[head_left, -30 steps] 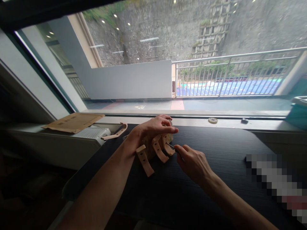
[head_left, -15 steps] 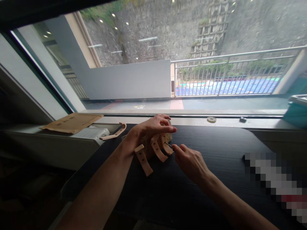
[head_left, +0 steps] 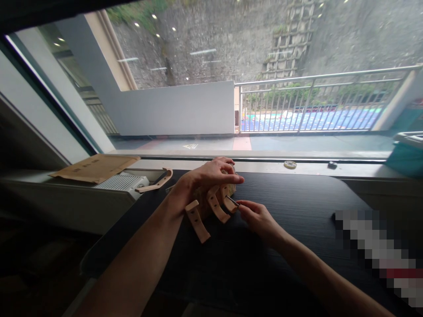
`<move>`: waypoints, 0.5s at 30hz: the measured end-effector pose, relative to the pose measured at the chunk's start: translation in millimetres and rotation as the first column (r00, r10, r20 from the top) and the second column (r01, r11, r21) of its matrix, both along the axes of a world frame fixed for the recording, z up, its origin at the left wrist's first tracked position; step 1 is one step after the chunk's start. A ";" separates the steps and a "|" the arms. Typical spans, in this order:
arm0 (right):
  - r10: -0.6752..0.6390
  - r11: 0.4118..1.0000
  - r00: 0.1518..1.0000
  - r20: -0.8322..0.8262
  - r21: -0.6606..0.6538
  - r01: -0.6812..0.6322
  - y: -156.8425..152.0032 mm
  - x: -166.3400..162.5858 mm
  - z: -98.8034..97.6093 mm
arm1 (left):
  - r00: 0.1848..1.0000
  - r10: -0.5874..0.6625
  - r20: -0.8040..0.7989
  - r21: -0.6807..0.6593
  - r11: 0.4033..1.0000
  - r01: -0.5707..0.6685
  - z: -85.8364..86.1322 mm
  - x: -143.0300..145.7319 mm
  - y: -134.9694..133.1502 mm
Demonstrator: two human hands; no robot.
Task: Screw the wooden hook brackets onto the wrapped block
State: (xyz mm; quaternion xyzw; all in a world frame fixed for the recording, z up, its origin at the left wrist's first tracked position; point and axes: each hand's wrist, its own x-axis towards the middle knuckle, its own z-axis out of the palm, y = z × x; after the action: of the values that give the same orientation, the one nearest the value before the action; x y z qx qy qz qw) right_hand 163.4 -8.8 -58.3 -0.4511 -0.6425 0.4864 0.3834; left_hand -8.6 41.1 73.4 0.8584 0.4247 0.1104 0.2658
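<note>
A small wooden assembly (head_left: 211, 204) with three curved, holed prongs sticking toward me lies on the dark table (head_left: 297, 207). My left hand (head_left: 208, 178) rests on top of it, fingers curled over the far side and the forefinger stretched out to the right. My right hand (head_left: 256, 216) is closed in a pinch on a thin dark tool (head_left: 232, 201), whose tip touches the rightmost prong.
A loose curved wooden strip (head_left: 157, 183) lies on a white radiator (head_left: 120, 182) at the left, beside a cardboard sheet (head_left: 94, 166). On the window sill sit a small round roll (head_left: 290, 164) and a dark bit (head_left: 332, 164). A teal box (head_left: 408, 154) stands at the right.
My right hand has turned at the wrist and drawn slightly closer to the prong. The left hand stays on the assembly. The view has shifted a little.
</note>
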 end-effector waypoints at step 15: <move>-0.319 0.738 0.748 0.582 0.648 -0.190 -9.4 12.6 11.3 | 1.000 0.001 0.008 -0.019 1.000 0.000 1.4 2.0 -1.3</move>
State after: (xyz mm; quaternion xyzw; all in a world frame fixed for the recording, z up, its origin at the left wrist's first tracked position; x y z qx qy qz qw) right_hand 176.0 -18.1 -47.0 -0.4468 -0.8481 0.0146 0.2845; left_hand -6.6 39.9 74.8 0.8553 0.4249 0.1100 0.2754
